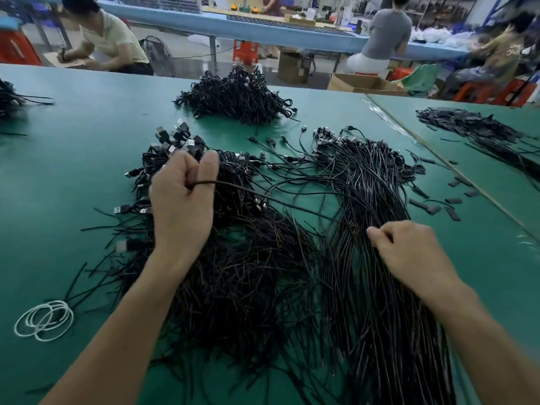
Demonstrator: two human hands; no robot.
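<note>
My left hand [182, 197] is raised over a heap of black USB cables [233, 258] and grips one black cable [263, 195] that runs off to the right. My right hand [406, 249] rests on a bundle of long black cables [371, 182] laid roughly parallel, its fingers curled and pinching strands there. USB plugs [175, 138] stick up at the far end of the left heap. Small connectors [324, 135] end the right bundle.
The green table [73, 159] also holds a tangled cable pile [236, 97] at the back, white rubber bands [43, 320] at front left, black flat pieces [453, 200] and another dark pile [473, 127] on the right. Several people sit at benches beyond.
</note>
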